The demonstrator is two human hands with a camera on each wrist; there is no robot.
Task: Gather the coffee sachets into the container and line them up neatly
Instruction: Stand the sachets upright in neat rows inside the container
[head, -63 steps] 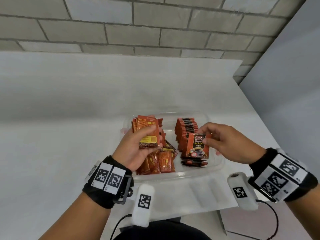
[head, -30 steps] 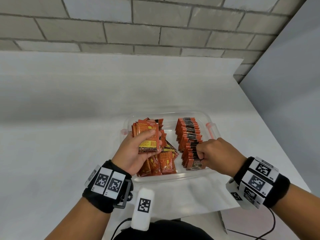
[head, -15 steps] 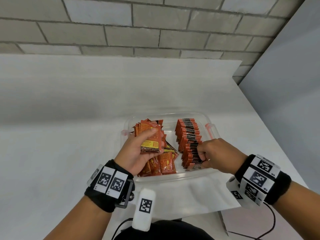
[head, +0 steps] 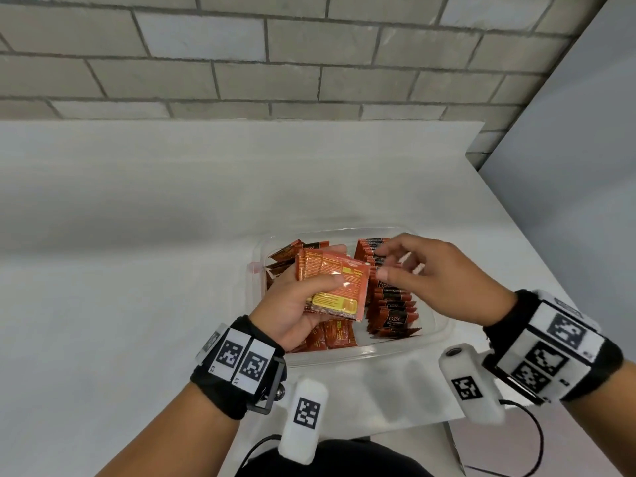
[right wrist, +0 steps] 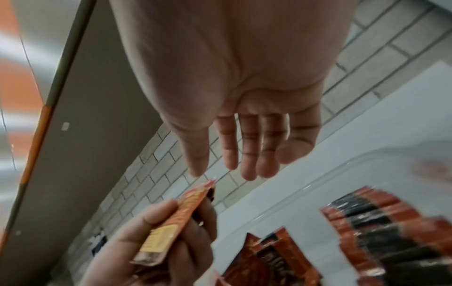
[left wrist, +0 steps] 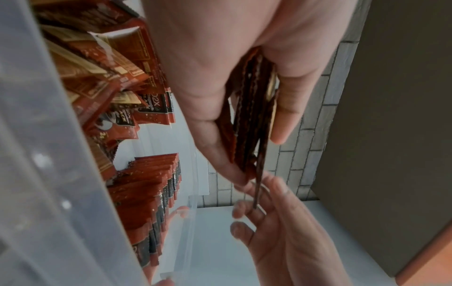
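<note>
Foil-skinned and orange, the stack of sachets (head: 332,283) sat in my left hand (head: 303,304), thumb curled across the printed face and fingers behind, held just above the clear container (head: 437,339). From the left wrist view I could see several sachets fanned edge-on between thumb and fingers, their crimped ends showing. My right hand (head: 426,277) was beside the stack on its thumb side, fingers spread and loosely extended, holding nothing; its fingertips (right wrist: 247,172) hovered just short of the stack's top corner.

Below my right palm stood the tidy row (head: 385,290), sachets on edge and leaning together, black-and-red faces toward me. Under my left wrist lay the loose pile (head: 330,333), sachets overlapping at odd angles.

I judged these packets very light, thin and flexible, with a slick film surface that would let one slide off its neighbours under little pressure. That suited peeling a single sachet from the fan, but a loose pinch could pull two at once or let the whole stack splay. The sealed crimped edge looked the stiffest place to take hold, so I reckoned a thumb-and-forefinger pinch on the top corner nearest my right hand was safest, squeezing the seam and not the filled middle. Set down on edge, a sachet would probably topple unless pressed against the row.
</note>
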